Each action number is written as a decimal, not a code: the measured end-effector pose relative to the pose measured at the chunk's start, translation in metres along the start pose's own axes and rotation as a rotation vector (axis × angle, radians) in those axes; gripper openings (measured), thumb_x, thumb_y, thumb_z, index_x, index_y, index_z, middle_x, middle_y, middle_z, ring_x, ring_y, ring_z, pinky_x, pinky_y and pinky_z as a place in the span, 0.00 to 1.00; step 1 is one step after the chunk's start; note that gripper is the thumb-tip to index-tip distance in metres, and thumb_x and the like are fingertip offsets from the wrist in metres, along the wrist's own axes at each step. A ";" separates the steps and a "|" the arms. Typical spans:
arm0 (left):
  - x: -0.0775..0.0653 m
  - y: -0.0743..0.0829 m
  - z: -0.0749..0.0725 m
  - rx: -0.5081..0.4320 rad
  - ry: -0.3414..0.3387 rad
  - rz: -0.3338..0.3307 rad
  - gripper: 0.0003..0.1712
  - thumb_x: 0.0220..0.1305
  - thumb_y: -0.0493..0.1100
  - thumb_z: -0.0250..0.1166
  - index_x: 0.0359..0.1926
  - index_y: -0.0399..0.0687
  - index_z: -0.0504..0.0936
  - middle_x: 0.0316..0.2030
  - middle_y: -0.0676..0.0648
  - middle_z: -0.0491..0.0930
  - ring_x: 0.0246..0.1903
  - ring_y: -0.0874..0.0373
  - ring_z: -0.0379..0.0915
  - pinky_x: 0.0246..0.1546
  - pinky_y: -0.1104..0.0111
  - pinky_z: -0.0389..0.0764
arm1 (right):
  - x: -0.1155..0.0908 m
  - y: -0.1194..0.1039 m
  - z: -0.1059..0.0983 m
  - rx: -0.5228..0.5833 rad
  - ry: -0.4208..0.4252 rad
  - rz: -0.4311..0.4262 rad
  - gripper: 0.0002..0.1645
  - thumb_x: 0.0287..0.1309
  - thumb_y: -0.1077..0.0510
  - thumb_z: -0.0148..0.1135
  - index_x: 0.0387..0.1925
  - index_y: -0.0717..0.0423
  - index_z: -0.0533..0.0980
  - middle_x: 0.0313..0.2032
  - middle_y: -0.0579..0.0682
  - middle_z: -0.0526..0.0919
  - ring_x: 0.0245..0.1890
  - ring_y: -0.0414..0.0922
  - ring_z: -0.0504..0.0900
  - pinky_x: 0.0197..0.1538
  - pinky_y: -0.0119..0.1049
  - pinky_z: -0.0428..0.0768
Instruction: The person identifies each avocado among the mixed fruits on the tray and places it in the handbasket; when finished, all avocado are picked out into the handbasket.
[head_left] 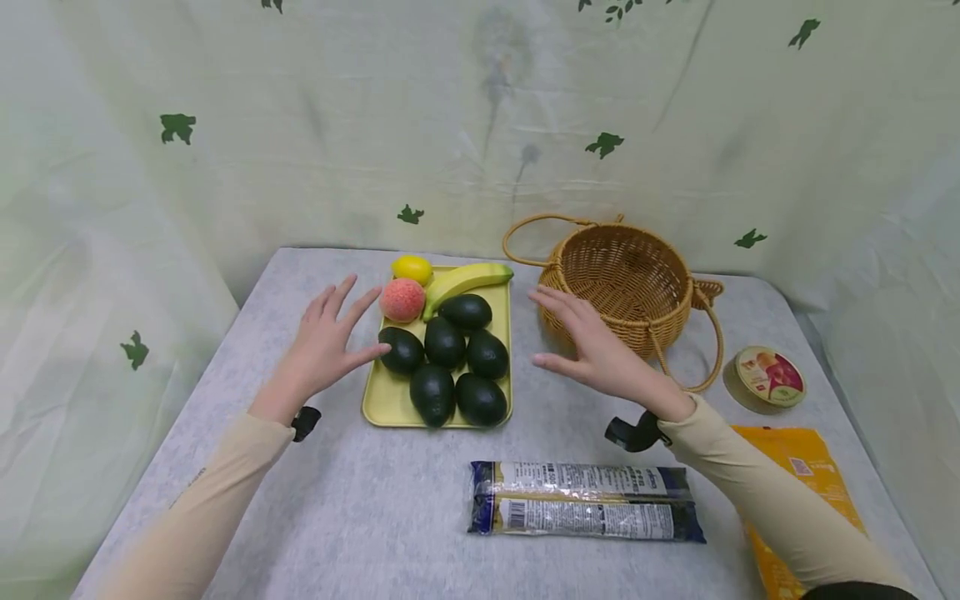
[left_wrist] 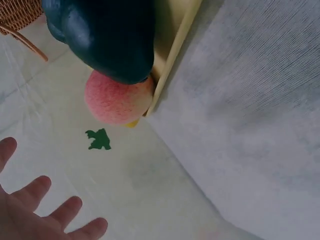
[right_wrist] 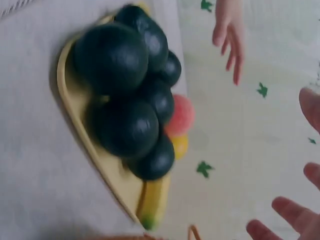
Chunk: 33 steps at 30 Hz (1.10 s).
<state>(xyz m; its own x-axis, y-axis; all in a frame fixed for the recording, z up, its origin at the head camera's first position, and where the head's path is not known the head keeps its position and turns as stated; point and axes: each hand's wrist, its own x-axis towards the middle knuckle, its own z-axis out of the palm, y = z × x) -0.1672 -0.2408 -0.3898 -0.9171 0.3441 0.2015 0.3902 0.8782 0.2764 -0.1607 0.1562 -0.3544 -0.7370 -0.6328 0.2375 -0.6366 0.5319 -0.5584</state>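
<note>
While the left hand [head_left: 321, 348] hovered by the yellow tray [head_left: 388, 403], fingers spread and holding nothing, a peach [head_left: 402, 300], a lemon [head_left: 412, 268], six dark avocados [head_left: 445, 342] and a banana [head_left: 465, 282] lay on it; farther right, the right hand [head_left: 600, 348], also empty, thumb apart from extended fingers, hung near a wicker basket [head_left: 651, 335].

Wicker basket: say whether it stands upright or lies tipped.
Upright: the wicker basket sits on the table, its round opening facing up, woven inside visible.

Head view faces forward and down over the tabletop [head_left: 337, 500]; both wrist views, nearer and tilted, share the peach [left_wrist: 115, 100].
</note>
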 end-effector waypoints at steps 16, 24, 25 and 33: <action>-0.043 -0.033 0.059 -0.506 -0.192 -0.081 0.60 0.51 0.49 0.75 0.75 0.42 0.46 0.73 0.36 0.45 0.70 0.38 0.40 0.67 0.44 0.47 | 0.023 0.006 0.064 0.546 -0.413 0.062 0.41 0.64 0.54 0.60 0.74 0.45 0.53 0.71 0.49 0.55 0.60 0.58 0.69 0.60 0.51 0.71; -0.050 -0.038 0.067 -0.606 -0.288 -0.057 0.59 0.52 0.46 0.75 0.74 0.37 0.45 0.73 0.35 0.44 0.70 0.37 0.38 0.67 0.43 0.44 | 0.028 0.014 0.070 0.515 -0.518 -0.017 0.37 0.65 0.55 0.60 0.72 0.51 0.57 0.69 0.51 0.60 0.62 0.56 0.67 0.62 0.51 0.68; -0.050 -0.039 0.068 -0.601 -0.295 -0.049 0.60 0.52 0.46 0.75 0.74 0.37 0.45 0.73 0.35 0.44 0.70 0.37 0.37 0.67 0.43 0.44 | 0.029 0.015 0.070 0.511 -0.529 -0.032 0.37 0.65 0.55 0.60 0.71 0.53 0.58 0.69 0.50 0.60 0.63 0.55 0.66 0.62 0.51 0.68; -0.048 -0.041 0.070 -0.562 -0.323 -0.012 0.60 0.51 0.46 0.75 0.74 0.38 0.46 0.73 0.35 0.42 0.70 0.34 0.34 0.64 0.37 0.34 | 0.037 0.017 0.079 0.396 -0.550 -0.101 0.34 0.63 0.54 0.62 0.67 0.57 0.64 0.67 0.54 0.63 0.64 0.50 0.64 0.57 0.49 0.73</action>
<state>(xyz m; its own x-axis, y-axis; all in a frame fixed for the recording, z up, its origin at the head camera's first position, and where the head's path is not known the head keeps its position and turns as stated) -0.1447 -0.2705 -0.4764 -0.8661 0.4945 -0.0731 0.2825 0.6049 0.7445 -0.1807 0.0971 -0.4177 -0.3891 -0.9180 -0.0761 -0.4879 0.2754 -0.8283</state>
